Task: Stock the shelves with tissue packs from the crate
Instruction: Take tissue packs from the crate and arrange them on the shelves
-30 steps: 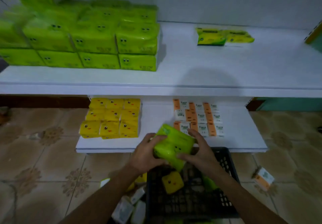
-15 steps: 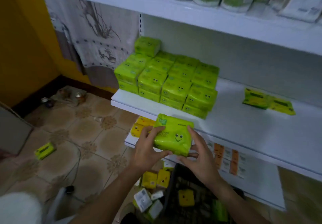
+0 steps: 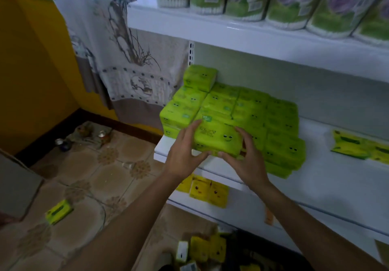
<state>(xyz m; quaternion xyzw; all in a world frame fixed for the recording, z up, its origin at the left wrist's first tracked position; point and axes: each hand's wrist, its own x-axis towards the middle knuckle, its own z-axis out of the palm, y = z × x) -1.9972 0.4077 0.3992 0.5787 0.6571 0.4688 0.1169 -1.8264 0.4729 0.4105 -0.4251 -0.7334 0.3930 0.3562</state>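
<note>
both hands grip one green tissue pack (image 3: 216, 138): l hand (image 3: 185, 152) curled on its left end, r hand (image 3: 246, 161) on its right end. pack is up against front-left of the green stack (image 3: 277, 121) just behind the grip, on white shelf (image 3: 336, 186); resting or not, can't tell. yellow packs (image 3: 208, 190) just below the hands.

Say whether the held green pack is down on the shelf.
Cannot tell: left hand and right hand grip the pack at the stack.
</note>
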